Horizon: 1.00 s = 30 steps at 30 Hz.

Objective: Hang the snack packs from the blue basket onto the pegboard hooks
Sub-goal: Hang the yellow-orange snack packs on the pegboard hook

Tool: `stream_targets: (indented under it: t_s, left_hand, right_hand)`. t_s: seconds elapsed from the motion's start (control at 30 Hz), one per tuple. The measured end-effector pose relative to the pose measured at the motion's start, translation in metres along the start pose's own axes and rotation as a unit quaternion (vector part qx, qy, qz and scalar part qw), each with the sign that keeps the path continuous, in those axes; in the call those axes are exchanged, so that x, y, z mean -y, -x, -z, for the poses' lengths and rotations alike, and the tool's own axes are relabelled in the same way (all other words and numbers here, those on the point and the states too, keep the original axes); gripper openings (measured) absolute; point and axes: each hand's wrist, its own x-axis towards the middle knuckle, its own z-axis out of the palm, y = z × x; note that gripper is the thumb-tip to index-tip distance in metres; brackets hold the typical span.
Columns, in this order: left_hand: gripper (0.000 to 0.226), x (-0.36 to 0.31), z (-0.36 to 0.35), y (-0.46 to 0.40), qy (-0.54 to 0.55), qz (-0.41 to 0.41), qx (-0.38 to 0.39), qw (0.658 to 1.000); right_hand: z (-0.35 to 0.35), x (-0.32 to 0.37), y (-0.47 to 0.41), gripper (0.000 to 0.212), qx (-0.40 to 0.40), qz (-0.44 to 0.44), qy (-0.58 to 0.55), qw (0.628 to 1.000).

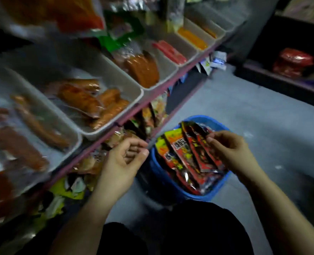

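A blue basket (210, 195) sits on the grey floor in front of me, filled with red, black and yellow snack packs (182, 155). My right hand (229, 150) grips the top edge of a fanned bunch of those packs (198, 144), held over the basket. My left hand (126, 157) hovers just left of the basket, fingers curled loosely with nothing visible in them. Behind my left hand, below the shelf edge, hang rows of snack packs (148, 116). The hooks themselves are hidden and the view is blurred.
A shelf with a pink edge (115, 124) runs diagonally at left, carrying white trays (115, 80) of vacuum-packed orange-brown snacks. More hanging bags fill the top. A dark low shelf (281, 83) with red bags stands at far right. My dark-clothed knees (198, 227) are at bottom.
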Motion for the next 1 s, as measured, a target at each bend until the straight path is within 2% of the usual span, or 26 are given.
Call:
stream_targets:
  t_s: [0.17,0.27,0.33,0.43,0.5,0.53,0.6,0.67,0.73,0.83,0.9,1.0]
  left_hand:
    - [0.027,0.071,-0.078,-0.044,-0.016,0.094,0.040,0.995]
    - [0.027,0.102,-0.124,-0.069,-0.006,0.129,0.057,0.990]
    - [0.028,0.118,-0.152,-0.087,-0.005,0.139,0.066,0.988]
    - [0.028,0.139,-0.186,-0.115,-0.011,0.147,0.082,0.986]
    - [0.026,0.151,-0.203,-0.133,-0.014,0.152,0.088,0.984]
    - [0.025,0.156,-0.210,-0.141,-0.019,0.156,0.088,0.984]
    - [0.024,0.165,-0.222,-0.155,-0.031,0.171,0.088,0.981]
    - [0.021,0.171,-0.232,-0.164,-0.038,0.179,0.088,0.979]
    - [0.017,0.174,-0.243,-0.167,-0.024,0.191,0.086,0.978]
    - [0.016,0.176,-0.258,-0.164,0.065,0.233,0.051,0.969]
    - [0.023,0.179,-0.263,-0.161,0.133,0.244,-0.020,0.960]
    - [0.043,0.189,-0.255,-0.160,0.156,0.253,-0.108,0.949]
  right_hand:
    - [0.031,-0.094,-0.043,0.026,-0.018,-0.090,0.057,0.994]
    - [0.042,-0.144,-0.071,0.014,-0.004,-0.116,0.159,0.980]
    - [0.051,-0.173,-0.091,0.008,-0.031,-0.108,0.223,0.968]
    - [0.059,-0.211,-0.123,0.036,-0.059,-0.078,0.317,0.943]
    - [0.061,-0.229,-0.143,0.051,-0.031,-0.111,0.338,0.934]
    - [0.061,-0.238,-0.151,0.052,-0.007,-0.132,0.339,0.931]
    - [0.057,-0.248,-0.156,0.037,0.027,-0.148,0.371,0.916]
    - [0.047,-0.248,-0.151,0.026,0.006,-0.109,0.443,0.890]
    - [0.035,-0.240,-0.137,0.021,-0.026,-0.059,0.452,0.890]
    - [0.014,-0.226,-0.113,0.027,-0.046,-0.015,0.430,0.902]
    - [0.003,-0.217,-0.103,0.029,-0.066,0.014,0.412,0.909]
    - [-0.005,-0.208,-0.098,0.040,-0.012,0.049,0.387,0.921]
